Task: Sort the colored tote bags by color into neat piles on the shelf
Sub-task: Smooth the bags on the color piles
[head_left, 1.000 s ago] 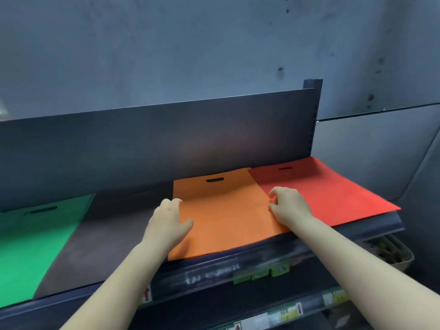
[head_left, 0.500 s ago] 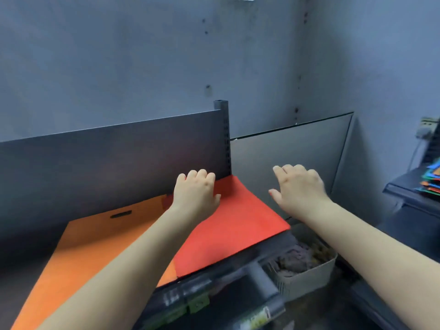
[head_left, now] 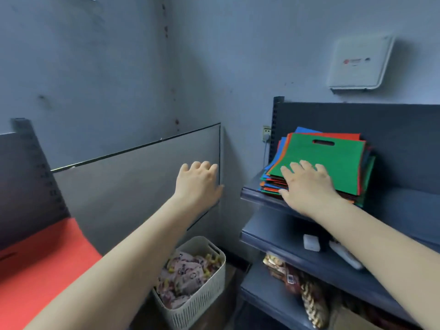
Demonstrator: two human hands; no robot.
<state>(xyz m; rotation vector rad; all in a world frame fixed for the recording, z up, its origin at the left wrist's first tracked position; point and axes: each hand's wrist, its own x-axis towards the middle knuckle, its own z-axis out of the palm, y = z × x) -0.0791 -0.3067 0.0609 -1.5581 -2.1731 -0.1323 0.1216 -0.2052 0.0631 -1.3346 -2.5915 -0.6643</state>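
Observation:
A mixed stack of tote bags (head_left: 273, 179) in green, red, blue and orange lies on the right-hand shelf (head_left: 259, 198). A green bag (head_left: 333, 160) with a cut-out handle is on top. My right hand (head_left: 307, 186) rests on the stack's near left corner, fingers spread on the green bag and thumb at the stack's edge. My left hand (head_left: 197, 184) hovers in the air left of that shelf, fingers relaxed, holding nothing. A red bag (head_left: 40, 265) lies flat on the left shelf at the lower left.
A white slatted basket (head_left: 202, 298) full of small packets stands on the floor between the two shelves. Lower right shelves hold a small white box (head_left: 310, 242) and packaged goods (head_left: 292, 279). A white wall box (head_left: 359, 63) hangs above the right shelf.
My view has swung right, away from the orange and red bags. My right hand has come down onto the mixed stack; my left hand left the red bag and moved right.

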